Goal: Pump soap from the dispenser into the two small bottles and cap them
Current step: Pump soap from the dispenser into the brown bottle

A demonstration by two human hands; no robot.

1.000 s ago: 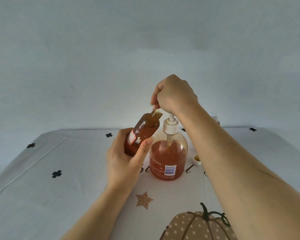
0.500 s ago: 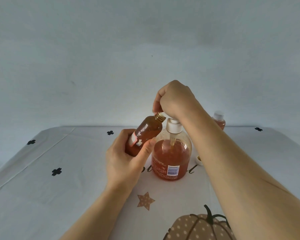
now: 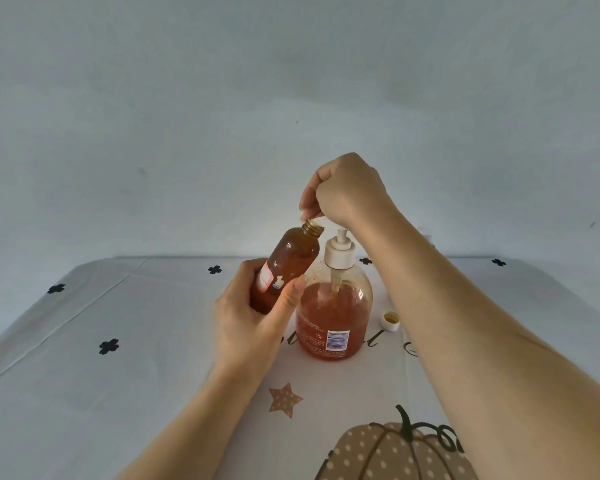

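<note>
Between my two hands, just under the right one, sits the open mouth of the small bottle (image 3: 286,268). My left hand (image 3: 246,320) is wrapped round its lower half, thumb laid along the near side by the label. The bottle is tilted, its threaded neck pointing up and away from the left hand towards the right. My right hand (image 3: 347,192) is curled down over the top of the pump (image 3: 341,251). The fingers are folded round the head and hide the spout, so I cannot tell whether the spout is over the mouth. The dispenser (image 3: 333,317) stands on the tablecloth (image 3: 118,341) just beside the left thumb, below the right wrist.

The small bottle looks nearly full of amber soap. I judge it light but smooth-sided, and likely slick if soap has run down the neck. The label band, where the left hand is now, is the sensible place to hold it, with the threads left clear for capping. It looks like stiff plastic, though I cannot be sure, so I would grip firmly without squeezing.

The dispenser is broad and more than half full, so it should stay put under a straight downward press. An off-centre push could tip it towards the left hand.

A white cap (image 3: 391,320) lies open side up beneath my right forearm, just right of the dispenser. It is small and will need a fingertip pinch at its rim. I cannot see the second small bottle.
</note>
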